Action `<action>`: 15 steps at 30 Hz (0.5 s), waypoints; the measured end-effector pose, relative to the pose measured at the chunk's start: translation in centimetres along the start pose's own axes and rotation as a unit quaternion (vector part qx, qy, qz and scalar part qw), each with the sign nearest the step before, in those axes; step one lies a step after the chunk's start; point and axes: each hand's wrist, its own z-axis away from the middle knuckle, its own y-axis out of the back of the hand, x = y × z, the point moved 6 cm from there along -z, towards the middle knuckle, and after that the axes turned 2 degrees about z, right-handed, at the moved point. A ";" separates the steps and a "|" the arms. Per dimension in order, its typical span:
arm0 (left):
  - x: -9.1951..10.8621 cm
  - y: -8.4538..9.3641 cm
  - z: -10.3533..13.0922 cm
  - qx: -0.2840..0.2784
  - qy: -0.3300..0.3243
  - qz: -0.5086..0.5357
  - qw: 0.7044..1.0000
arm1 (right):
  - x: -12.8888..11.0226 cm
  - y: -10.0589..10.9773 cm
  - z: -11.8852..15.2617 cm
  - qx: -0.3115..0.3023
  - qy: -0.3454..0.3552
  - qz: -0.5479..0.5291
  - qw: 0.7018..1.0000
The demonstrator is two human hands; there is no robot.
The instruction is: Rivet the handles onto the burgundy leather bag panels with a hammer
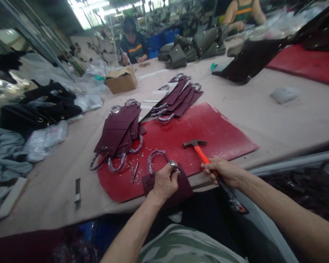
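My right hand (224, 171) is wrapped round the handle of a hammer (201, 153) with an orange shaft, its dark claw head over the red board (224, 131). My left hand (166, 182) pinches a small metal tool (173, 165) upright above a maroon leather panel (185, 184) at the board's near edge. A plastic-wrapped handle (153, 155) loops from that panel. Left of it, a metal rod (135, 172) lies among scattered small metal pieces (138, 179).
Maroon panels with wrapped handles are stacked at the left (119, 128) and farther back (181, 96). A knife (77, 193) lies at left. Beyond are a cardboard box (122, 82), dark leather pieces (249, 58) and two people (134, 45) across the table.
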 end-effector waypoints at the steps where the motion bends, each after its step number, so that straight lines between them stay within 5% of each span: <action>1: 0.0 0.0 0.0 -0.003 0.004 -0.002 1.000 | -0.6 0.0 0.7 -0.010 0.003 -0.023 1.000; 5: 0.0 -0.2 -0.1 -0.008 0.016 -0.009 1.000 | -4.3 2.5 4.6 0.086 0.075 -0.071 0.991; 8: -0.1 -0.2 -0.1 -0.007 0.013 -0.009 1.000 | -7.6 4.9 8.1 0.214 0.217 0.071 0.950; 12: -0.1 -0.3 0.0 -0.005 0.002 -0.023 1.000 | -9.2 4.5 10.2 0.186 0.315 0.289 0.885; 15: 0.0 -0.4 0.0 -0.004 -0.010 -0.015 1.000 | -9.4 5.1 11.3 0.261 0.336 0.269 0.864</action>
